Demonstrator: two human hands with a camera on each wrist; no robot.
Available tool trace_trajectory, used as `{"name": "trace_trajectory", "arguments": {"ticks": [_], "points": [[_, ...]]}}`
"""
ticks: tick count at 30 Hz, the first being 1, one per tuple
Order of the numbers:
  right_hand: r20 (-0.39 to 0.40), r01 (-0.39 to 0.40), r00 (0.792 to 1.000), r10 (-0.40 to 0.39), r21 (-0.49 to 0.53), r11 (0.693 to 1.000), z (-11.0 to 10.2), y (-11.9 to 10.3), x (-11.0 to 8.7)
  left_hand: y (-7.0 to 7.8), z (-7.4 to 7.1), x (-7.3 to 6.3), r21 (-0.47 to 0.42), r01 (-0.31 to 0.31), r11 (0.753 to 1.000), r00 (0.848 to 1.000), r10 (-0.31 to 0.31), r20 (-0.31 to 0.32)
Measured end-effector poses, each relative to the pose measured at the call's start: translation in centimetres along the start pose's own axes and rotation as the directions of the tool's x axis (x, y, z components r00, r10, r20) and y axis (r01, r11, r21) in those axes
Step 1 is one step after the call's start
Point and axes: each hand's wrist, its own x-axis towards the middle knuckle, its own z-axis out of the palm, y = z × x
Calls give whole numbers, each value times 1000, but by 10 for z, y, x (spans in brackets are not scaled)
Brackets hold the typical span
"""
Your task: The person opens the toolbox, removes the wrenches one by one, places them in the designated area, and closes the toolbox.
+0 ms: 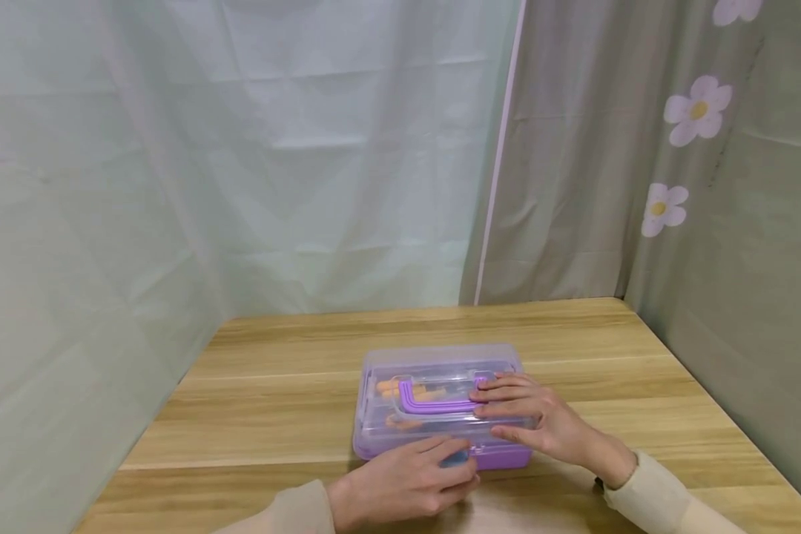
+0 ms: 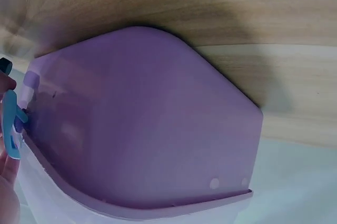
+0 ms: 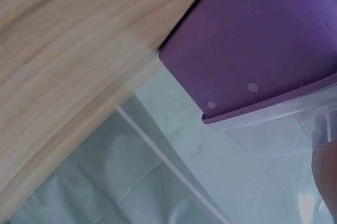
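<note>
A purple plastic storage box (image 1: 503, 458) with a clear lid (image 1: 440, 356) sits on the wooden table. A purple carry handle (image 1: 434, 407) lies flat on the lid. At the front of the box my left hand (image 1: 407, 478) holds a blue latch (image 1: 455, 458) with curled fingers. The left wrist view shows that latch (image 2: 9, 124) tilted out from the box wall, fingertips against it. My right hand (image 1: 541, 419) rests on the lid's right side, fingers extended, partly over the handle's right end. Orange items (image 1: 403, 423) show through the lid; their kind is unclear.
The wooden table (image 1: 274, 400) extends around the box on every side. Pale curtains (image 1: 347, 148) hang behind and to the left of it. A grey-green curtain with white flowers (image 1: 699, 111) hangs at the right.
</note>
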Motion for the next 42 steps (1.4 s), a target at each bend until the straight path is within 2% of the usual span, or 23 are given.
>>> {"name": "trace_trajectory", "arguments": {"ticks": [7,12,19,24,31,37,42], "points": [[8,-11,1000,11,-8,1000,0,0,0,1,1,0,-14,-4,1000,1000,4,30],[8,-14,1000,14,2,1000,0,1,-1,1,2,-1,-19,7,1000,1000,-6,30],[6,-12,1000,12,-10,1000,1,1,-2,0,0,-4,-76,27,997,999,-25,33],[7,-19,1000,19,-5,1000,2,0,-1,-1,-1,-1,-68,10,998,1000,-8,18],[4,-18,1000,18,-3,1000,1,0,-1,-1,-1,-1,-101,-24,995,1000,25,3],[1,-15,1000,15,11,1000,1,1,-2,0,0,-2,-142,-45,989,999,48,15],[-2,-15,1000,15,17,1000,1,1,-2,1,0,-1,-197,-60,978,998,60,-9]]}}
